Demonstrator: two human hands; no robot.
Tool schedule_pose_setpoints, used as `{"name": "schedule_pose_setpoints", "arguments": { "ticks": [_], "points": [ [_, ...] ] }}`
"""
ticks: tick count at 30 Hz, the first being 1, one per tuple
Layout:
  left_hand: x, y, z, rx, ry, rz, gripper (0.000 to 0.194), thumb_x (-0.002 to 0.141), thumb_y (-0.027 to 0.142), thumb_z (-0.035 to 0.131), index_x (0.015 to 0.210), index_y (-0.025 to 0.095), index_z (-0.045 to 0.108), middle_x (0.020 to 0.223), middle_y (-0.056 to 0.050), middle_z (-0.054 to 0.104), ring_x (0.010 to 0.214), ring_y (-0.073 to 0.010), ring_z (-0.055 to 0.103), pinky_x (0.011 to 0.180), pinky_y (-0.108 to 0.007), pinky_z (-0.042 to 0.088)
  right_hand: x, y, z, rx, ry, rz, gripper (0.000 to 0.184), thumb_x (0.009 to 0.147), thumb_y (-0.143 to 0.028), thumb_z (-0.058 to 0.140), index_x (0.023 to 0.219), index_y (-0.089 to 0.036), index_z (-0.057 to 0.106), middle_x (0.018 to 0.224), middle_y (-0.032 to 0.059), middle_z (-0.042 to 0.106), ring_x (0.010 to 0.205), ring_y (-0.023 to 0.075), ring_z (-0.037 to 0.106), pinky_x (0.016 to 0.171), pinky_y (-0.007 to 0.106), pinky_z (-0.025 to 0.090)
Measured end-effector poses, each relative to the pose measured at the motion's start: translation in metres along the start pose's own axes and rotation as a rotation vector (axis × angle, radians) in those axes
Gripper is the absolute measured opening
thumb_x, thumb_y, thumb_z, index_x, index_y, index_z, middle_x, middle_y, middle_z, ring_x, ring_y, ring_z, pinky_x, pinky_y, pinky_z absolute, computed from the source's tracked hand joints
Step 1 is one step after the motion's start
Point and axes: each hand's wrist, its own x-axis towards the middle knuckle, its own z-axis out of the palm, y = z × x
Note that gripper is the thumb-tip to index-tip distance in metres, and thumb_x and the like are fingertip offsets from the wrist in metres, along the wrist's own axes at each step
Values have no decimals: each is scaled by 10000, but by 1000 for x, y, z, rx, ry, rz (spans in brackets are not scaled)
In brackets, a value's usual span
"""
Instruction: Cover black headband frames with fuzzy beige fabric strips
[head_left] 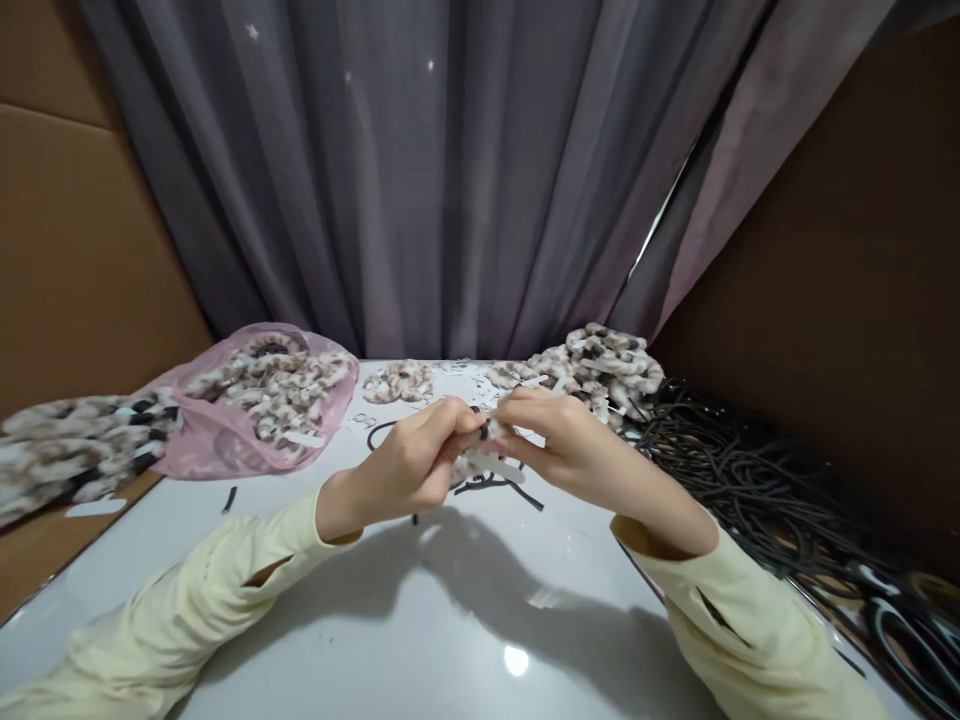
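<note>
Near the middle of the table, my left hand (416, 455) and my right hand (574, 445) come together, fingers closed, on one fluffy white-and-brown scrunchie (469, 468). A bit of black elastic (484, 430) shows between the fingertips, and a pale strip (504, 466) hangs below them. My fingers hide much of the scrunchie. Under the hands lie loose black elastic pieces (525, 492) on the white tabletop (480, 600).
A pink plastic bag (214, 450) with fluffy scrunchies stands at left, beside another fluffy pile (52, 450). More scrunchies (615, 360) are heaped at back right. Black cords (727, 480) and scissors (900, 640) lie along the right. A grey curtain (465, 180) hangs behind.
</note>
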Motion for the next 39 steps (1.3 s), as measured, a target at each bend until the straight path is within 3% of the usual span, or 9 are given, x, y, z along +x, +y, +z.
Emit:
{"name": "schedule_pose_setpoints", "arguments": {
  "ticks": [7, 11, 17, 19, 21, 26, 31, 35, 39],
  "points": [
    [3, -2, -9, -82, -3, 83, 189, 842, 51, 402, 975, 170, 462, 754, -36, 496, 721, -160, 511, 654, -292, 458, -2, -5, 10, -203, 193, -86, 282, 939, -224, 391, 734, -155, 573, 658, 46, 575, 658, 152, 500, 652, 282, 317],
    [3, -3, -8, -23, 6, 135, 147, 843, 119, 440, 983, 164, 452, 799, -70, 528, 748, -190, 528, 669, -339, 467, -3, -8, 13, -247, 216, -80, 286, 930, -188, 377, 727, -156, 576, 639, 38, 572, 631, 144, 487, 633, 281, 310],
    [-1, -9, 0, 63, 138, 140, 115, 861, 81, 452, 879, 194, 453, 691, 2, 499, 620, -118, 481, 580, -238, 437, -1, -13, 15, -302, 220, -91, 340, 950, -221, 357, 703, -147, 579, 619, 50, 574, 648, 158, 482, 626, 291, 318],
    [-2, -9, 3, 52, 187, 48, 87, 869, 109, 444, 849, 192, 462, 666, 9, 505, 587, -109, 481, 538, -219, 413, 0, -14, 17, -328, 232, -88, 330, 947, -216, 368, 703, -146, 580, 599, 47, 563, 648, 162, 476, 620, 293, 322],
    [-2, -8, 5, -5, 205, -154, 75, 874, 174, 465, 802, 193, 464, 639, 19, 514, 533, -98, 469, 493, -208, 383, 1, -16, 21, -410, 275, -76, 279, 940, -208, 389, 764, -143, 596, 638, 56, 587, 672, 173, 481, 630, 304, 325],
    [3, -10, 7, -312, 230, -686, 226, 836, 363, 542, 719, 184, 468, 577, 50, 466, 481, -83, 426, 462, -197, 339, 2, -20, 39, -667, 440, -145, 231, 916, -128, 390, 1057, -142, 573, 1035, 124, 633, 848, 219, 514, 675, 352, 334],
    [7, -16, 6, -684, 250, -960, 260, 780, 377, 606, 699, 157, 494, 596, 45, 459, 509, -71, 424, 469, -181, 344, 1, -15, 59, -656, 451, -179, 222, 903, -102, 398, 984, -148, 600, 978, 82, 681, 705, 176, 516, 583, 326, 316],
    [7, -21, 6, -894, 248, -1037, 271, 794, 317, 595, 618, 151, 473, 585, 40, 428, 504, -59, 400, 475, -169, 347, 2, -20, 69, -611, 424, 45, 241, 881, -84, 390, 1001, -104, 598, 924, 106, 695, 634, 167, 552, 545, 316, 307],
    [7, -21, 6, -1001, 223, -1125, 294, 817, 299, 564, 589, 150, 452, 567, 40, 399, 493, -60, 369, 461, -173, 333, 6, -24, 70, -231, 173, 407, 232, 893, -160, 372, 1023, -116, 559, 693, 72, 656, 507, 159, 544, 456, 284, 245]
  ]
}}
